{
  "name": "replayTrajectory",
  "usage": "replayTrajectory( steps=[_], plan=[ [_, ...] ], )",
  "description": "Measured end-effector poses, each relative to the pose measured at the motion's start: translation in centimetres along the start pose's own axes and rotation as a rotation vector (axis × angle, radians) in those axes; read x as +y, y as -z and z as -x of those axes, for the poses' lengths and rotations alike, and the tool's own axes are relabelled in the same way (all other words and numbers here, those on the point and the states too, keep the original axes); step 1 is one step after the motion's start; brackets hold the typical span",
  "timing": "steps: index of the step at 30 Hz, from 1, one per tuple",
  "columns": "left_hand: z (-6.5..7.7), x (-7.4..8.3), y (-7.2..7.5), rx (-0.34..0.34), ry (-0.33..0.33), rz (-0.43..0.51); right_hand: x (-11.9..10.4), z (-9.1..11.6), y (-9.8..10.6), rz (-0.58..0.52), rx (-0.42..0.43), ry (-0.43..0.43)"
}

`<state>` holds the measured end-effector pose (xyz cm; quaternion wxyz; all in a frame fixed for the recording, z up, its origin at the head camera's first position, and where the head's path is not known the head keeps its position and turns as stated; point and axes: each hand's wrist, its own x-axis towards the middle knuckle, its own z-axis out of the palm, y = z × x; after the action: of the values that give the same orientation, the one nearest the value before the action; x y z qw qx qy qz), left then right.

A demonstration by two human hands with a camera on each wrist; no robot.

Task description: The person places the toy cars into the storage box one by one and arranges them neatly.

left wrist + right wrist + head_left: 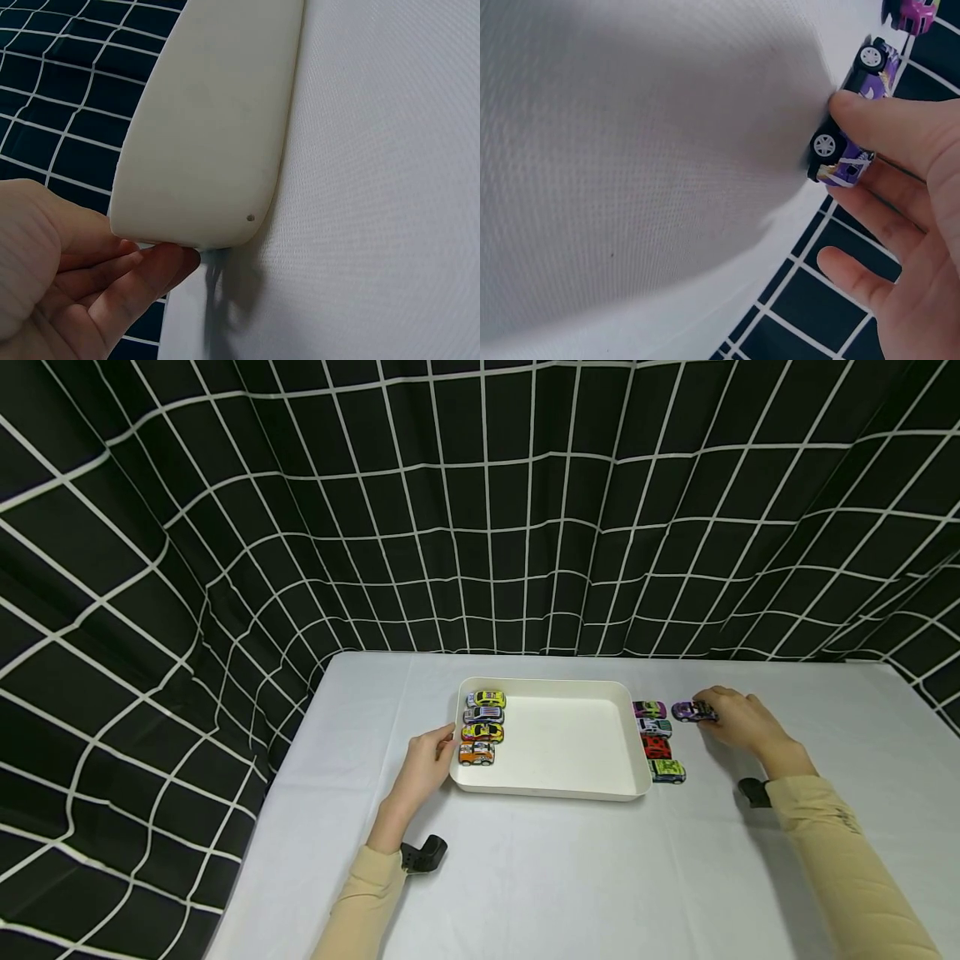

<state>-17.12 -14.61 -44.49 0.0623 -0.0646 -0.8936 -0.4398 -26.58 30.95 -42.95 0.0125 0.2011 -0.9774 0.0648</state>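
My left hand (429,760) grips the left wall of a shallow white tray (562,743); in the left wrist view the thumb and fingers (154,274) meet at its end near the rim. On the right, my right hand (738,722) pinches a purple toy car (693,712) low over the white cloth. In the right wrist view, the thumb presses this car's side (870,82) between its two visible wheels. Inside the tray along its left end, several toy cars stand in a column, among them a yellow-and-red car (482,732) and an orange car (476,753).
Just outside the tray's right wall is another column of toy cars: a pink-and-green one (649,709), a pale one (654,727), a red one (657,747) and a lime one (667,771). A black curtain with white grid lines (510,527) hangs behind the table.
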Motion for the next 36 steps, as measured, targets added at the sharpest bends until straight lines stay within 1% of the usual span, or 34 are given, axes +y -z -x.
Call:
replayTrajectory(
  steps=[5,13,20,26,32,36],
  plan=[
    [0.0,0.1,-0.1,0.001,0.001,-0.001,0.0,0.0,-0.2,0.003,0.003,0.009],
    [0.0,0.0,-0.2,0.009,-0.013,-0.002,0.1,0.1,-0.2,-0.015,0.044,0.058],
    [0.1,-0.1,-0.2,-0.002,-0.003,0.003,0.0,0.1,0.0,-0.033,0.035,0.057],
    [0.0,-0.1,-0.2,0.001,0.004,0.003,0.0,0.1,0.1,-0.032,0.027,0.057],
    [0.0,-0.1,-0.2,0.002,0.006,-0.007,0.0,0.2,0.4,-0.025,0.046,0.09],
    [-0.1,-0.1,-0.1,0.006,0.006,-0.007,-0.4,0.2,0.9,-0.024,0.061,0.117]
  ],
)
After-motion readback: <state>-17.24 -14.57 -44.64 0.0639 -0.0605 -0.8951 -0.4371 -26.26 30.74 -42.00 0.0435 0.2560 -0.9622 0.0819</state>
